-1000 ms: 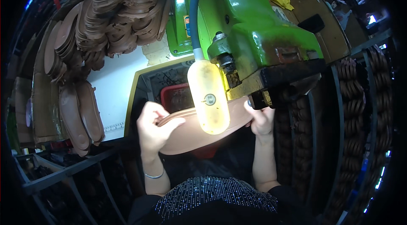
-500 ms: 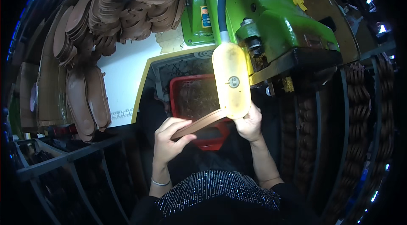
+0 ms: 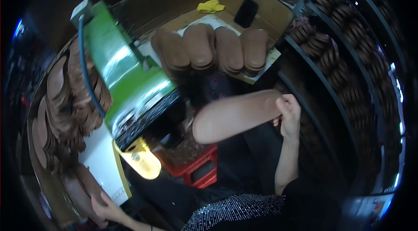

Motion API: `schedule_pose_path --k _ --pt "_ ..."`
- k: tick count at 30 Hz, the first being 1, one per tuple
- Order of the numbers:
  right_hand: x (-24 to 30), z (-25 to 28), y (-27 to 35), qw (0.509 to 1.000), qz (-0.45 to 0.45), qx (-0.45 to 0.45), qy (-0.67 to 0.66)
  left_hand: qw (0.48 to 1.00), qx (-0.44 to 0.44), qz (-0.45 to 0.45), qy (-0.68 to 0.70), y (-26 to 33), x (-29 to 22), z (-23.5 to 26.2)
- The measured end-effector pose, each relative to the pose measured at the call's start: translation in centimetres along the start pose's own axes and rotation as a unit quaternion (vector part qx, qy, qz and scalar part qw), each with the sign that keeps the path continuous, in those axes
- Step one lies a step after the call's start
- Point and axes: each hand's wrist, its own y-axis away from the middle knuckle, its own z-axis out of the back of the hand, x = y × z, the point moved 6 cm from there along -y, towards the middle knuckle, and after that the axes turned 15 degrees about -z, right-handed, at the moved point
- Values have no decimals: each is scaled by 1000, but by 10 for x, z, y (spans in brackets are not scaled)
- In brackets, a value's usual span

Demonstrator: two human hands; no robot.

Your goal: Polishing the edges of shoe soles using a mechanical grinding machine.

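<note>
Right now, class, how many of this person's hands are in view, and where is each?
2: the right hand, right of centre, grips a brown sole; the left hand, lower left, is at the other soles.

crumpled yellow cloth [image 3: 210,6] near a black object [image 3: 246,13]

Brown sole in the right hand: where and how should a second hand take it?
Probably the brown sole's free left end, coming from the left, thumb on the finely ribbed face toward the camera, fingers behind. It is long and flat, so a pinch across its thickness should suit; the right hand already holds the opposite end.
</note>
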Motion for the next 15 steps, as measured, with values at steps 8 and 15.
schedule_pose_path --k 8,15 --pt "-9 -59 -78 919 -19 76 -385 942 220 150 -204 19 12 -43" --pt "-62 -117 -126 884 -103 63 -451 919 236 206 -240 29 13 -40"
